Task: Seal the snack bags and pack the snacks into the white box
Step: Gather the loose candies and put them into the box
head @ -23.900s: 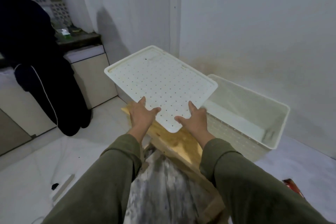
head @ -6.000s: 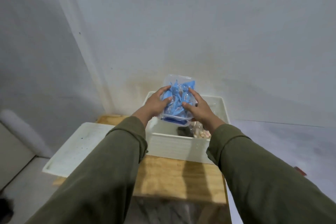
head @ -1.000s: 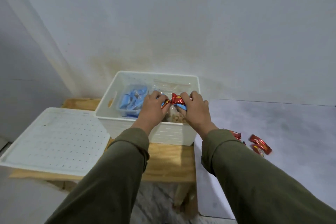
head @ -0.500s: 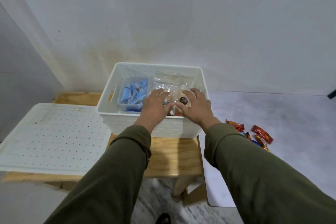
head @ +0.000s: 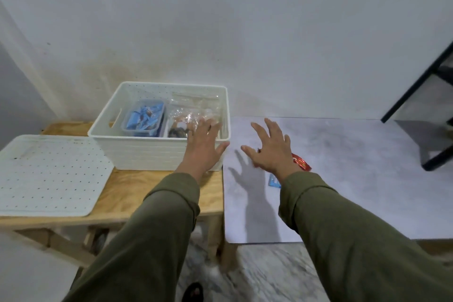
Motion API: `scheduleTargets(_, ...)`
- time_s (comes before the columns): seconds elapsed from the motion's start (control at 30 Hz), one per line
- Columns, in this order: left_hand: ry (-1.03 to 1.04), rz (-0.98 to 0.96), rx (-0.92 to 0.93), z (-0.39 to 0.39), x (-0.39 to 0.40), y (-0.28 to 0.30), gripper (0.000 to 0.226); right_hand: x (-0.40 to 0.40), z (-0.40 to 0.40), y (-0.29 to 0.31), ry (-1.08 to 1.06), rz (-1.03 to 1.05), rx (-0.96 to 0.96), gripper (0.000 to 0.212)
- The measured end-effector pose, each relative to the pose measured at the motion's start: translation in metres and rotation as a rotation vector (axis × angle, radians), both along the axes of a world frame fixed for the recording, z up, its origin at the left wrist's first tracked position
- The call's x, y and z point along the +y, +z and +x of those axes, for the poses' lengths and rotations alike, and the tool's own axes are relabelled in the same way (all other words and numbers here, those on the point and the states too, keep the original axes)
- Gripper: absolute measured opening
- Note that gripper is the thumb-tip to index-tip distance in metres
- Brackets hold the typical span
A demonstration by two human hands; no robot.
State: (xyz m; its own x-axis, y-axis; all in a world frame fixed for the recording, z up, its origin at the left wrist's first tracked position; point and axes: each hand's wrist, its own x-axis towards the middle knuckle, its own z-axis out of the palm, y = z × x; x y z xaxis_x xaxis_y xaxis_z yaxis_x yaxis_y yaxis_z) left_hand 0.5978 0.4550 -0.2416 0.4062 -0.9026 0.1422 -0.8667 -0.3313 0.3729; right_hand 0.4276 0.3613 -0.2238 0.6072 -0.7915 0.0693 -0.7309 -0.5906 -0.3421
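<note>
The white box stands on the wooden table. Inside it lie a clear tub of blue snack packets on the left and clear snack bags on the right. My left hand hovers open over the box's front right corner, empty. My right hand is spread open above the grey surface, empty. Loose red snack packets and a blue one lie on that surface, partly hidden under my right hand and sleeve.
The box's perforated white lid lies flat on the left end of the wooden table. A black metal frame stands at the far right. The wall rises directly behind the box.
Both hands have come out of the box, where they set down red and blue packets. They moved right, now open and empty, the right one over the loose packets.
</note>
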Motion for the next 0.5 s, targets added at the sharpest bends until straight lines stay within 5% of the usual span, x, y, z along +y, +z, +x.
scheduleTargets(0.5,-0.149,0.150,0.065,-0.148,-0.019,-0.066,0.066,-0.002,-0.153,-0.061,-0.179,0.085,0.075,0.081)
